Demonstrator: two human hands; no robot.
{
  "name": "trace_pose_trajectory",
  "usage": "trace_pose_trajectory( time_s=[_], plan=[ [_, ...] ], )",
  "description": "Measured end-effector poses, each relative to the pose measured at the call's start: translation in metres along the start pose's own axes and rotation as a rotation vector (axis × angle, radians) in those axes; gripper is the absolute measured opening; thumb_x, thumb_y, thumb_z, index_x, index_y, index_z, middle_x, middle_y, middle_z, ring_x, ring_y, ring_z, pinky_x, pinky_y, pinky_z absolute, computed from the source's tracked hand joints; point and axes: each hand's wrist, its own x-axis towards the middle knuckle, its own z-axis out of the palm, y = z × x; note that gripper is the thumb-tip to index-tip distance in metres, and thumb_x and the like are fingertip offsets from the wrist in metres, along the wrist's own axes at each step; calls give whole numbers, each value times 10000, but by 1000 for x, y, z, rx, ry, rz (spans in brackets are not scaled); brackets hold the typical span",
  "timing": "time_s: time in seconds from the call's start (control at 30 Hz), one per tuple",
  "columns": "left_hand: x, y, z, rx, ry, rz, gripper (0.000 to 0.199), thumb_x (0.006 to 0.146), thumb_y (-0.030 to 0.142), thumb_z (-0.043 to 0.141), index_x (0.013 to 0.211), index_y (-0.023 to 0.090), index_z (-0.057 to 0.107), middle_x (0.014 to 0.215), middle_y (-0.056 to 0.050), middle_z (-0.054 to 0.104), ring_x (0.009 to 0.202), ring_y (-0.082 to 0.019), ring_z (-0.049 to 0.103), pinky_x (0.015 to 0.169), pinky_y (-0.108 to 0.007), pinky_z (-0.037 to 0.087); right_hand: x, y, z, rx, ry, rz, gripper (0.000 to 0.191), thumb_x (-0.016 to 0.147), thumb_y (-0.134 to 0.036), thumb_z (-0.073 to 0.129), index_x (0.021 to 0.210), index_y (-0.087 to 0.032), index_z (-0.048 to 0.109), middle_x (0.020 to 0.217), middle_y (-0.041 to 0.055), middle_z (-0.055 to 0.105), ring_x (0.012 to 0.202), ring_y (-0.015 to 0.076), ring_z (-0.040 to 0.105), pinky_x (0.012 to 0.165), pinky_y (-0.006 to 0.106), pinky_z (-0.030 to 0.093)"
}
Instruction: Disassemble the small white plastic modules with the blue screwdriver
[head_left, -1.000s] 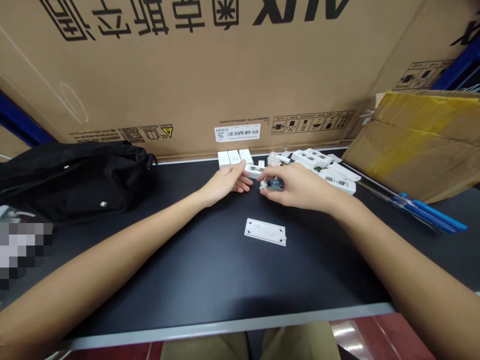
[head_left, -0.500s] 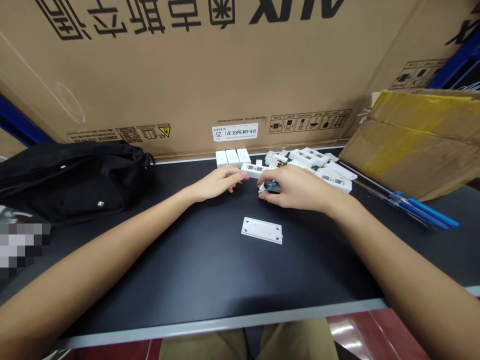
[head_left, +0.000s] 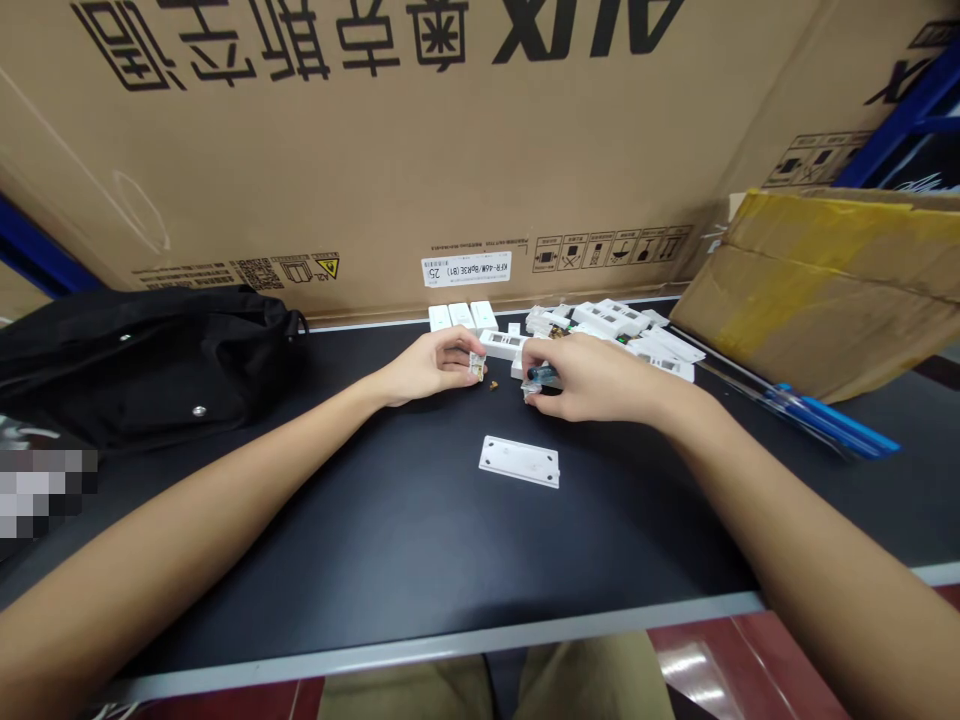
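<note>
Between its thumb and fingers, my left hand pinches a small white piece with brass-coloured metal. My right hand is closed on a dark blue-green tool, with a small whitish, partly clear piece at its fingertips. A tiny brass part lies on the black table between the hands. Nearer to me rests a flat white plate with dark holes near its corners. Behind the hands sits a white housing with openings; the right hand partly hides the white parts behind it.
Three white blocks stand against the large cardboard box. White housings and covers are piled at the back right, beside blue-handled tools and a taped carton. A black bag lies at the left.
The small white and brass piece now shows in my left hand, which has turned slightly. The tiny brass part on the table is now in plain view. The camera view has shifted slightly.
</note>
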Motion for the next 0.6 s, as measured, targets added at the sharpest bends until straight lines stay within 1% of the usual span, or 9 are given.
trace_pose_trajectory(
  time_s=[0.1, 0.2, 0.3, 0.43, 0.53, 0.6],
  plan=[
    [0, -1, 0, 1, 16, 13, 418, 692, 176, 803, 1054, 165, 594, 1126, -64, 624, 935, -129, 617, 933, -330, 505, -2, 2, 0, 16, -59, -31, 133, 782, -335, 652, 831, -220, 608, 709, 2, 642, 595, 145, 520, 559, 265, 298],
    [0, -1, -1, 23, -2, -2, 450, 697, 191, 807, 1102, 160, 614, 1079, -63, 642, 918, -129, 618, 928, -342, 506, -2, 2, -2, 15, -90, -47, 152, 786, -357, 666, 790, -221, 598, 675, -8, 623, 582, 138, 506, 556, 264, 283],
    [0, -1, -1, 49, -31, -15, 426, 722, 193, 791, 1110, 152, 622, 1019, -65, 658, 913, -141, 633, 912, -355, 514, -3, 1, -4, 37, -103, -54, 153, 793, -365, 673, 811, -222, 620, 676, -11, 627, 575, 136, 504, 549, 263, 283],
    [-1, -1, -1, 45, -64, 1, 349, 741, 171, 775, 1052, 150, 619, 1024, -76, 677, 946, -153, 660, 929, -352, 520, -4, 1, -5, 72, -109, -64, 140, 809, -360, 662, 837, -225, 641, 688, -11, 638, 575, 137, 518, 546, 260, 305],
    [-1, -1, -1, 46, -53, 2, 356, 752, 179, 772, 1074, 148, 621, 1037, -89, 697, 958, -161, 679, 948, -360, 520, -5, 0, -5, 105, -115, -63, 166, 807, -383, 669, 878, -233, 661, 715, -10, 658, 584, 141, 537, 548, 259, 322],
    [0, -1, 0, 41, -34, -1, 358, 769, 216, 769, 1090, 147, 626, 1034, -94, 711, 966, -169, 690, 955, -367, 519, -5, 0, -6, 123, -115, -65, 213, 815, -423, 662, 921, -239, 673, 739, -7, 671, 598, 146, 552, 558, 261, 337]
  ],
)
